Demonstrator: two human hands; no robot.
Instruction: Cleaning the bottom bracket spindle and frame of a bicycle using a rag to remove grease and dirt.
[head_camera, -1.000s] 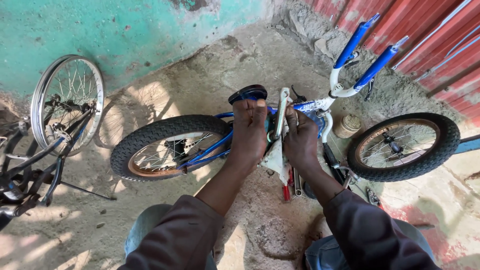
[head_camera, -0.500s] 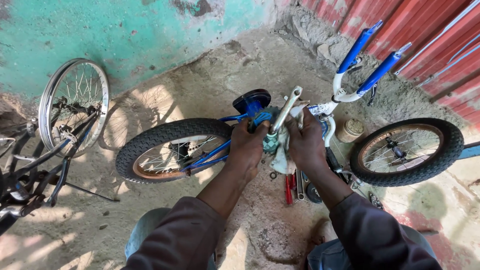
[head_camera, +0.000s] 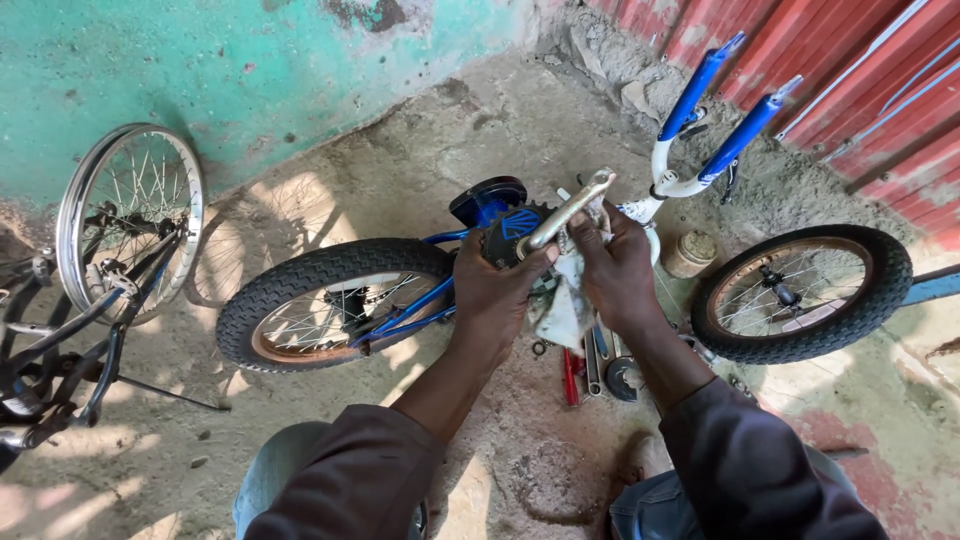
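A pale metal crank arm (head_camera: 566, 210) juts up at a slant from the middle of a small blue bicycle frame (head_camera: 420, 300) that lies upside down on the concrete ground (head_camera: 400, 150). The left hand (head_camera: 500, 285) is clenched around the lower part of this crank arm, thumb and fingers wrapped about it. The right hand (head_camera: 615, 265) presses a dirty white rag (head_camera: 568, 300) against the same arm from the other side, its fingers closed on the cloth; the rag hangs down below the crank arm between the 2 hands.

Just behind the crank arm sit the dark chainring (head_camera: 510, 232) and a black and blue saddle (head_camera: 488, 200). To the left of the crank arm, touching the ground, is the frame's rear wheel (head_camera: 330, 300) with a knobby black tyre. To the right of the crank arm rises the white and blue fork (head_camera: 715, 120), its 2 legs pointing up toward a red corrugated wall (head_camera: 850, 70). Below the fork and right of the crank arm lies a loose wheel (head_camera: 800, 290), also black-tyred. A small round tin (head_camera: 690, 252) stands between the crank arm and that loose wheel.

Below the crank arm, under the rag, several tools (head_camera: 590, 365) lie on the ground, one with a red handle. Far left of the crank arm, a bare spoked rim (head_camera: 130, 215) on another dark bicycle leans by the green wall (head_camera: 200, 70).
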